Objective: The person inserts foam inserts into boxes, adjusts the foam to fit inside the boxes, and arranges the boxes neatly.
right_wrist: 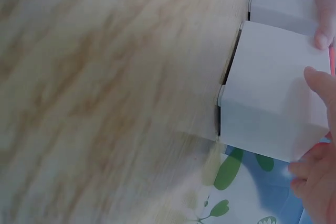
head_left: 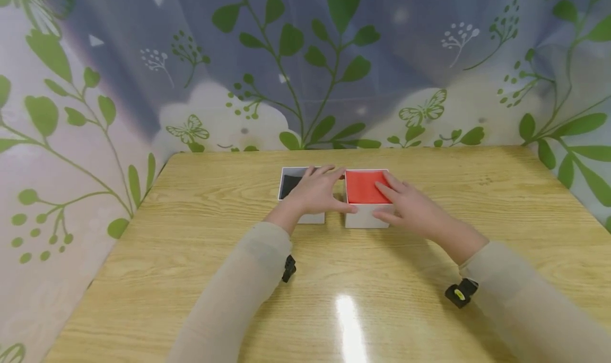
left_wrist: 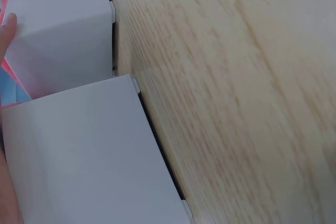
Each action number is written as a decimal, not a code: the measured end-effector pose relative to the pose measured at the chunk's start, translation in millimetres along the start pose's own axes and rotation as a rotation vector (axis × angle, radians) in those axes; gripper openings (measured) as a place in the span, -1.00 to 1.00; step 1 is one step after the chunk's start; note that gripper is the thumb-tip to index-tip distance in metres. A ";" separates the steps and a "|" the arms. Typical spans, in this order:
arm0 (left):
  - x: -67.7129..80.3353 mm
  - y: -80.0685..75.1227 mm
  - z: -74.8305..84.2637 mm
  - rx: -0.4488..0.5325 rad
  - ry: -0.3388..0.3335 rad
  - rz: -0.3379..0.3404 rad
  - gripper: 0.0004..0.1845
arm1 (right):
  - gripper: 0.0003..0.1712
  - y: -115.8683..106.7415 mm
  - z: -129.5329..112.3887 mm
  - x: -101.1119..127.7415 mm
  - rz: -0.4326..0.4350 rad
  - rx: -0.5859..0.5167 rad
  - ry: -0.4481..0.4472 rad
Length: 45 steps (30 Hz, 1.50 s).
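Note:
Two white open-topped boxes stand side by side on the table. The right white box (head_left: 366, 217) shows a flat red sheet (head_left: 363, 187) inside its rim. In the left white box (head_left: 311, 218) lies something black (head_left: 289, 184), partly hidden by my left hand (head_left: 316, 192). That hand reaches over the left box, its thumb on the right box's front near the left corner and a fingertip by its back left corner. My right hand (head_left: 414, 208) holds the right box at its right side, thumb on the front face, as the right wrist view also shows.
The wooden table (head_left: 191, 267) extends around both boxes. Behind it hangs a patterned curtain (head_left: 305, 66) with leaves and butterflies. Each sleeved wrist carries a small black device, the left device (head_left: 288, 269) and the right device (head_left: 461, 293).

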State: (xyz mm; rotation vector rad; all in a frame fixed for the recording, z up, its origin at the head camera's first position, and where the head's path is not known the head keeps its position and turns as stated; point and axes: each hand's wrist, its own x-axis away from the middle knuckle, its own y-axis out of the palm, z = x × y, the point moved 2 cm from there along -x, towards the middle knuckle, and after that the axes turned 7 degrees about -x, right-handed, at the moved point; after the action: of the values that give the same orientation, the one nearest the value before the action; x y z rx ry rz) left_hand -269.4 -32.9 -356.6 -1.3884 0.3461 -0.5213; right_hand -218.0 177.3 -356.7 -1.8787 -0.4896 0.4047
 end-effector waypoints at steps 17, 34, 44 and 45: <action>0.9 0.3 2.1 -0.010 -0.007 -0.002 0.08 | -0.22 6.9 -12.4 -9.3 0.078 0.107 -0.126; -0.2 0.5 0.3 0.007 -0.007 -0.012 0.10 | -0.57 17.0 -22.9 -9.0 0.405 0.057 -0.536; 0.3 -0.2 0.7 0.003 -0.007 -0.007 0.10 | -0.51 19.3 -26.1 -9.8 0.374 0.063 -0.499; 0.2 0.0 0.7 0.001 -0.007 -0.007 0.10 | -0.49 19.3 -26.5 -10.0 0.358 0.069 -0.484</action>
State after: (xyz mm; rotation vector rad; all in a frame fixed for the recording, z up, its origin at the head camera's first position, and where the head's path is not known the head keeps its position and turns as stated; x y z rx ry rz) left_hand -268.9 -32.5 -356.4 -1.3904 0.3354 -0.5221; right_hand -210.6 145.0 -365.2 -1.7984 -0.4461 1.1157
